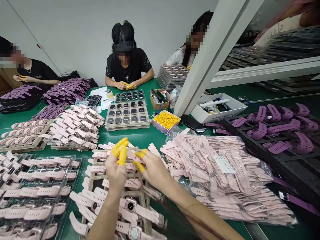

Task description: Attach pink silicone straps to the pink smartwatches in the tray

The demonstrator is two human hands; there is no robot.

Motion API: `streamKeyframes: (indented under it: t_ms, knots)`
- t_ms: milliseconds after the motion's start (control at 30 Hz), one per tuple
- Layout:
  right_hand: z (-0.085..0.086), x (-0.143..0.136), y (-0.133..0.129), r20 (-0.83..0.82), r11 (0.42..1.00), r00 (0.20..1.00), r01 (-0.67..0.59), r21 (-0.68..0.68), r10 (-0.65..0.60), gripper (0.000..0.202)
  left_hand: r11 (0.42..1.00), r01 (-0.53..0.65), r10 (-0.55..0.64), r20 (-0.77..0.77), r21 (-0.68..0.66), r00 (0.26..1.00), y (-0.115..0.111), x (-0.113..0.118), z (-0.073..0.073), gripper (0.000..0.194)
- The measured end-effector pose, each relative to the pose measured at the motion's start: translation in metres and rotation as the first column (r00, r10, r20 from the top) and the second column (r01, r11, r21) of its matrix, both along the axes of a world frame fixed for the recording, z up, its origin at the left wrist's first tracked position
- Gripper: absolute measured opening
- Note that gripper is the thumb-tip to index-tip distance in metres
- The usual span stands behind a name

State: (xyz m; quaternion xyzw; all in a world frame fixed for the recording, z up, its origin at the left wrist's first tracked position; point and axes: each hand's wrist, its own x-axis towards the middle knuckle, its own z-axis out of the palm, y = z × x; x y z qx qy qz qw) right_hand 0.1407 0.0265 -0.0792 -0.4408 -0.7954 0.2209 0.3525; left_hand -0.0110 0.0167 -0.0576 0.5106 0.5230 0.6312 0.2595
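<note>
My left hand (115, 168) and my right hand (153, 166) wear yellow finger cots on several fingers. Between them is a pale pink watch strap (131, 154), with the fingers of both hands closed on it. My left fingers partly cover its left end, so I cannot make out whether a watch case is attached there. Directly below my hands lies a tray (93, 181) loaded with pink-strapped watches. One watch (130, 205) there shows the round sensor on its back.
Bagged pink straps (207, 166) are heaped at right, beside purple-strapped watches (275, 125). Clear trays of pink watches (37, 193) lie at left. Ahead are stacked trays of watch cases (127, 116) and a box of yellow finger cots (166, 120). A co-worker (127, 63) sits opposite.
</note>
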Motion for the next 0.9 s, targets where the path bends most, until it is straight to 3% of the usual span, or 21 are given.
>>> streamKeyframes:
  t_ms: [100,200,433,767,900]
  knots:
    - [0.000,-0.003,-0.002,-0.095,0.999,0.995,-0.034,-0.008,0.033,0.027,0.997,-0.055,0.068,0.379,-0.046,0.923,0.003,-0.005,0.008,0.031]
    - [-0.001,-0.002,-0.002,-0.177,0.999,0.983,-0.033,0.032,0.038,0.029,0.996,-0.082,0.093,0.552,-0.044,0.829,0.005,-0.006,0.015,0.039]
    - [0.001,0.000,-0.003,-0.245,0.993,0.965,-0.070,0.096,0.092,0.024,0.990,-0.144,0.117,0.610,-0.005,0.783,0.005,-0.006,0.023,0.038]
    - [-0.003,0.003,-0.001,-0.250,0.982,0.965,-0.037,0.187,0.084,0.025,0.996,-0.061,0.084,0.611,-0.058,0.787,0.003,-0.002,0.023,0.044]
    - [-0.003,0.001,-0.001,-0.323,0.960,0.934,-0.061,0.275,0.152,0.022,0.996,-0.062,0.089,0.601,-0.065,0.794,0.002,-0.001,0.023,0.044]
